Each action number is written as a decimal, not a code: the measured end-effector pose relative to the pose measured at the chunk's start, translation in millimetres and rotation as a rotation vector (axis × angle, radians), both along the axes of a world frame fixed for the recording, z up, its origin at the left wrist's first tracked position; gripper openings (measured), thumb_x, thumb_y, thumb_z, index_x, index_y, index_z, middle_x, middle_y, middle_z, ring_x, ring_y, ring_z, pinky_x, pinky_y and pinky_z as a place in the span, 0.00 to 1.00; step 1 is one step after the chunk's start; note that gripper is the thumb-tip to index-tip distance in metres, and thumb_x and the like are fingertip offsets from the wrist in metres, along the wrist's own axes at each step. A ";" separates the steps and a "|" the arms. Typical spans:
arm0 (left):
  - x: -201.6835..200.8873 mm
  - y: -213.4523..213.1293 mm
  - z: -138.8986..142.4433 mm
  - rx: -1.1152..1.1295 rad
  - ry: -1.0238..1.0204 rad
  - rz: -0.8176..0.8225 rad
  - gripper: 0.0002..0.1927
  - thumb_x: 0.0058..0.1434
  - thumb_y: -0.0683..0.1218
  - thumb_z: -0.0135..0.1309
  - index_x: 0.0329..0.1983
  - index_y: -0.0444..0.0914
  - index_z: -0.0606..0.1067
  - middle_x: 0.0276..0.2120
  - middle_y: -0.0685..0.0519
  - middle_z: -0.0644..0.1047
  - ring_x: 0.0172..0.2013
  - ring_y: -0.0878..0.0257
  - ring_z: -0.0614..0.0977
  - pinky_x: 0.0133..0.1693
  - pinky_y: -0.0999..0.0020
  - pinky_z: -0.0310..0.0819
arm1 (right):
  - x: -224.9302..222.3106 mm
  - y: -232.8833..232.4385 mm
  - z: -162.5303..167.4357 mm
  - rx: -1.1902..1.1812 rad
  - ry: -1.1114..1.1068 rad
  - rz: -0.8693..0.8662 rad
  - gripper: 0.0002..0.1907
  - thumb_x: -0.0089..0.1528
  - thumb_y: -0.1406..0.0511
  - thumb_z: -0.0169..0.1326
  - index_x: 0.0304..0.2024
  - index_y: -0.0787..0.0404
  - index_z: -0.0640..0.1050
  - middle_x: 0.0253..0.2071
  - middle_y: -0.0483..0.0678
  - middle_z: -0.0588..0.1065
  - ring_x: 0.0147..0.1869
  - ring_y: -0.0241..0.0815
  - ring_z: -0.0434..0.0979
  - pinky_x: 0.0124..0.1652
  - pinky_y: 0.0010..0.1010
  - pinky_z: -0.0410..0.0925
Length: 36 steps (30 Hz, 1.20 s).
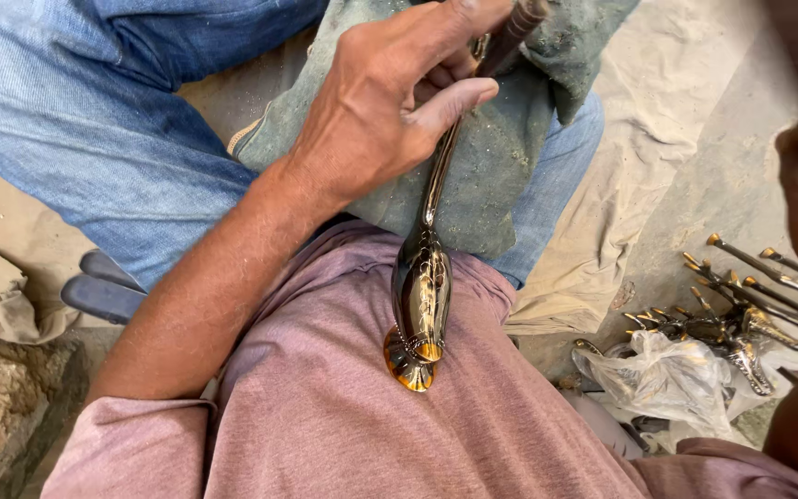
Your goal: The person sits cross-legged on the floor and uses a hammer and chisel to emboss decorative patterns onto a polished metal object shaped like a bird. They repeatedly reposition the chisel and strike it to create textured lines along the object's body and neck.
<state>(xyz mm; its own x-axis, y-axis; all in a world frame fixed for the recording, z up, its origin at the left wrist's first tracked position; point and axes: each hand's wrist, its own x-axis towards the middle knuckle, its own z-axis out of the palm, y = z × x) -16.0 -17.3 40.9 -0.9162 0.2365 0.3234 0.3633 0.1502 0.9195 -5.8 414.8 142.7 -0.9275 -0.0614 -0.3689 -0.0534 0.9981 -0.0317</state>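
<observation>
We see the left hand (390, 102) curled closed around the slim stem of a polished horn spoon (422, 296), thumb laid along the stem and fingers wrapped behind it. The spoon's glossy dark-and-amber bowl points down and rests against the mauve shirt (325, 407), while its stem runs up over a grey-green cloth (501, 148) draped on the blue jeans (94, 120). A dark rod-like tool (510, 37) lies against the stem just above the fingers. The right arm shows only as a blur at the frame's right edge; we cannot tell how its hand stands. On the sandy floor to the right lie a pile of similar horn pieces (741, 305) and a crumpled plastic bag (667, 379).
</observation>
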 end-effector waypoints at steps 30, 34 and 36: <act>12.8 10.1 2.9 0.003 0.003 0.086 0.29 0.71 0.38 0.64 0.69 0.45 0.65 0.41 0.52 0.76 0.37 0.65 0.82 0.42 0.72 0.82 | 5.5 -1.6 4.9 0.406 -0.138 0.153 0.18 0.82 0.58 0.37 0.53 0.66 0.72 0.37 0.54 0.74 0.34 0.41 0.73 0.38 0.30 0.73; 12.3 11.1 6.7 -0.073 0.039 0.097 0.28 0.69 0.39 0.65 0.67 0.45 0.66 0.41 0.51 0.77 0.40 0.58 0.83 0.43 0.65 0.80 | 8.8 -13.7 6.9 0.167 -0.026 0.128 0.16 0.82 0.60 0.40 0.52 0.66 0.72 0.37 0.54 0.74 0.34 0.41 0.73 0.41 0.30 0.72; 13.0 10.7 9.2 -0.103 0.049 0.094 0.27 0.69 0.39 0.65 0.66 0.44 0.67 0.41 0.50 0.77 0.41 0.56 0.83 0.44 0.63 0.79 | 4.8 -17.9 7.8 0.126 -0.016 0.127 0.15 0.82 0.60 0.41 0.51 0.66 0.72 0.37 0.54 0.74 0.34 0.42 0.73 0.42 0.30 0.72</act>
<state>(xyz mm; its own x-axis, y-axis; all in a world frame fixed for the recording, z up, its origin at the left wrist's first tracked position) -3.0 -6.6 50.1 -0.9197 0.1842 0.3467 0.3871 0.2783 0.8790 -0.9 396.9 150.4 -0.9093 -0.1300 -0.3953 -0.1797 0.9795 0.0913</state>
